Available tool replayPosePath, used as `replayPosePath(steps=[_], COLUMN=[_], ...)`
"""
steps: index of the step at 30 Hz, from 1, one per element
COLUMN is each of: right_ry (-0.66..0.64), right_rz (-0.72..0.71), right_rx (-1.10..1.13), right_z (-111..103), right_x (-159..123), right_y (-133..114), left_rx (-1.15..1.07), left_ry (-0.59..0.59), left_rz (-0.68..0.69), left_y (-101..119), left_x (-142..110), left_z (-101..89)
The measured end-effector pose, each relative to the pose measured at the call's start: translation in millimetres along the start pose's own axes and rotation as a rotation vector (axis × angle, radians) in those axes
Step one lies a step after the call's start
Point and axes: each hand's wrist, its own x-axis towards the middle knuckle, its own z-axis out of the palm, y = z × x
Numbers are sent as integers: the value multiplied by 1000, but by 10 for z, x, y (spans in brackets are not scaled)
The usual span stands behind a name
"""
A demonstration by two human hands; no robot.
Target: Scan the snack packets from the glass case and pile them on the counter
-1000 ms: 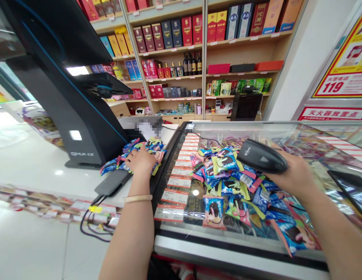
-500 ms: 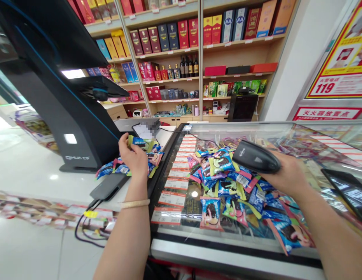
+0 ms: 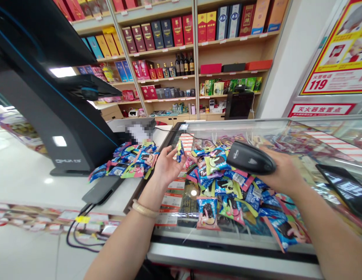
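Note:
Between the fingers of my left hand (image 3: 168, 166) is one small blue and yellow-green snack packet (image 3: 180, 151), seen nearly edge-on above the price labels. My right hand (image 3: 281, 171) grips a black barcode scanner (image 3: 250, 157), its head pointing left over a large heap of similar packets (image 3: 227, 186) on the glass-topped counter (image 3: 181, 233). A smaller pile of the same packets (image 3: 131, 159) lies on the white counter, left of my left hand. The scanner's handle is mostly hidden by my fingers.
A dark checkout terminal (image 3: 67, 128) stands on the white counter (image 3: 64, 190), with a grey flat device (image 3: 103, 190) and cables in front. At the right a phone (image 3: 344, 186) lies on the glass. Shelves of boxes and bottles (image 3: 185, 64) line the back wall.
My left hand has picked a packet from the left pile and carried it right, over the glass counter's edge. My right hand keeps the scanner above the heap.

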Motion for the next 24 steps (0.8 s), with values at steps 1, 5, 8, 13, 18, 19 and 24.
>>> replayPosePath(steps=[1, 5, 8, 13, 18, 19, 24], right_ry=[-14, -34, -36, -53, -44, -44, -47], right_rz=[-7, -70, -95, -71, -72, -63, -47], right_rx=[5, 18, 16, 18, 20, 21, 30], right_z=[-4, -24, -32, -23, -12, -12, -6], right_x=[4, 23, 29, 23, 21, 22, 22], right_y=[-10, -48, -69, -85, -103, -106, -99], left_rx=[-14, -13, -10, 78, 233, 263, 330], left_ry=[-24, -22, -15, -116, -218, -243, -369], left_rz=[-50, -148, -124, -118, -66, -42, 34], left_y=[-31, -82, -84, -125, -204, -220, -276], left_x=[-15, -44, -50, -45, -27, -27, -43], left_z=[16, 69, 83, 55, 27, 27, 33])
